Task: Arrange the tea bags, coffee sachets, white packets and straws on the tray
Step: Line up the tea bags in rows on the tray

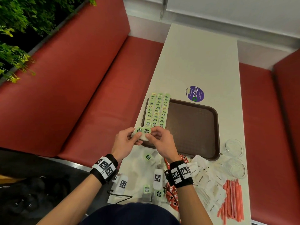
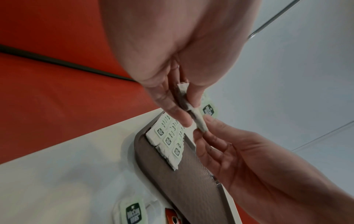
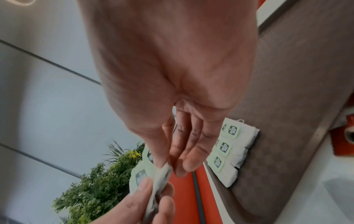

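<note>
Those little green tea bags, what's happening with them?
A person is sorting them onto a brown tray. Three neat rows of tea bags already fill its left side. Both the left hand and right hand pinch a couple of tea bags just above the tray's near edge. More loose tea bags, red coffee sachets, white packets and straws wait on the table.

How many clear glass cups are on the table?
2. Both stand on the table by the brown tray's right near corner: one glass cup right beside the tray rim, the other just nearer the person, above the straws. None looks hidden.
</note>
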A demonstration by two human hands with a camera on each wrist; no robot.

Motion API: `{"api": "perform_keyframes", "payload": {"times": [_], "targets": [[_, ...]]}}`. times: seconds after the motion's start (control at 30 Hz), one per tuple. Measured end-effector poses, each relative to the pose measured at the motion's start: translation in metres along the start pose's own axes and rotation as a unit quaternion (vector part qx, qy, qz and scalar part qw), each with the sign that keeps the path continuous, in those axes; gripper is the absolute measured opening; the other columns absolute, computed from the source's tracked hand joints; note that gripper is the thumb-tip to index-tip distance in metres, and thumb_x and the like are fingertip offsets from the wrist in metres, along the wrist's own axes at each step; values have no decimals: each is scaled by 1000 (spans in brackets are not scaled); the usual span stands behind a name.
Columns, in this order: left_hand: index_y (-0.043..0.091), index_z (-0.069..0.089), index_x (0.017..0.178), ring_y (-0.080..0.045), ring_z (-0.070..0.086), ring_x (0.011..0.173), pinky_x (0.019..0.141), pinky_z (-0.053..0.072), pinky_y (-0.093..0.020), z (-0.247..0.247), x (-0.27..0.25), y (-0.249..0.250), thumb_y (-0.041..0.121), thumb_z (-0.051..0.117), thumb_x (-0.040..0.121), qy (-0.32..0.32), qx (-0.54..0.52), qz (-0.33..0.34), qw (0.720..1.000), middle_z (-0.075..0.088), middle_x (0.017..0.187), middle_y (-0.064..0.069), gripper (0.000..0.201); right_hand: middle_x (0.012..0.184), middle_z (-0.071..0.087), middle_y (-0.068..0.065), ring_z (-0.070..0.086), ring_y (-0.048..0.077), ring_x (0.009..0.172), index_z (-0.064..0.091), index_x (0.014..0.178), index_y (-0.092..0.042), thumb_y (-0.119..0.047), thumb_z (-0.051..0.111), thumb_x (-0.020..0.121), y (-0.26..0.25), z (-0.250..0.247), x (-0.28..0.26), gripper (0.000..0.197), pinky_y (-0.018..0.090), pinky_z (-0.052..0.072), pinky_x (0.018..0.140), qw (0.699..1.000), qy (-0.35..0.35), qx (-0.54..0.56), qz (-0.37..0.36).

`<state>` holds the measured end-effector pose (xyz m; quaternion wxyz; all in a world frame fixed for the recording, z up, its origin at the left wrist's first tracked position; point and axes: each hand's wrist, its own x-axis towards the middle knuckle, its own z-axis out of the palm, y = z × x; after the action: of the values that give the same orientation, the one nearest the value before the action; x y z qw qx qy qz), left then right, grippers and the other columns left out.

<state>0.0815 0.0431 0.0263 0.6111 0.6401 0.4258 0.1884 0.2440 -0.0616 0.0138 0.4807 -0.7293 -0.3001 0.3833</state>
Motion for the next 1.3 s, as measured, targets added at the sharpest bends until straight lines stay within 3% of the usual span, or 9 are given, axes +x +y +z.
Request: {"api": "perform_keyframes", "payload": {"times": [0.17,0.3,0.43,0.53,0.63,0.77,1.07,1.2,1.3], "targets": [[11,73,107,-28,77,81,74,64,-37,-5,1,-3,15,67,106,34,-4,-22,999,82,90,-5,7,85,79,-8,76,10,84,67,100,-35,-28,85,93,18,-3,16,22,44,63,91,991,123,-54,26],[8,70,112,-23,80,88,83,65,-36,-8,1,-7,19,61,110,38,-22,-42,998,82,97,-5,14,79,76,-16,72,19,95,60,95,-38,-23,87,91,38,12,34,31,50,57,98,987,129,-87,40],[-4,66,112,-28,81,93,88,66,-38,-9,2,-8,17,57,112,37,-62,-50,996,80,102,-14,24,78,73,-5,70,6,84,61,100,-24,-13,85,93,44,32,45,27,22,54,79,989,117,-90,31],[2,71,109,-29,82,92,88,66,-39,-12,2,-10,17,61,110,37,-72,-49,996,80,97,-14,19,81,71,-6,62,-5,80,59,103,-17,-10,80,96,45,40,47,23,11,42,69,984,122,-125,26],[7,75,107,-28,82,90,87,66,-39,-15,1,-10,18,65,108,41,-64,-50,996,80,92,-11,15,84,71,-5,59,-3,81,57,105,-19,-12,77,99,48,44,50,22,20,44,72,979,132,-154,33],[9,77,105,-27,81,89,87,66,-40,-17,2,-13,18,67,107,47,-53,-50,996,81,92,-11,14,83,68,-6,68,13,79,52,102,-26,-12,79,96,51,48,55,31,36,59,76,973,147,-178,15],[13,77,103,-23,74,78,77,64,-39,-19,6,-16,19,76,101,42,-36,-36,998,78,92,-14,7,89,59,-5,60,19,81,46,98,-27,-23,81,95,47,48,56,35,45,58,77,960,172,-221,-11],[14,77,103,-20,71,72,78,62,-46,-17,8,-15,19,77,101,49,-39,-30,998,79,92,-11,6,81,69,-6,68,13,76,59,93,-25,-41,74,101,18,37,42,23,38,60,77,979,174,-101,-31],[17,77,105,-28,75,84,80,63,-46,-14,9,-12,19,77,100,62,-47,-15,997,80,95,-8,5,90,77,2,76,19,82,70,101,-24,-49,75,100,-7,33,17,26,39,65,81,996,67,51,-2]]}}
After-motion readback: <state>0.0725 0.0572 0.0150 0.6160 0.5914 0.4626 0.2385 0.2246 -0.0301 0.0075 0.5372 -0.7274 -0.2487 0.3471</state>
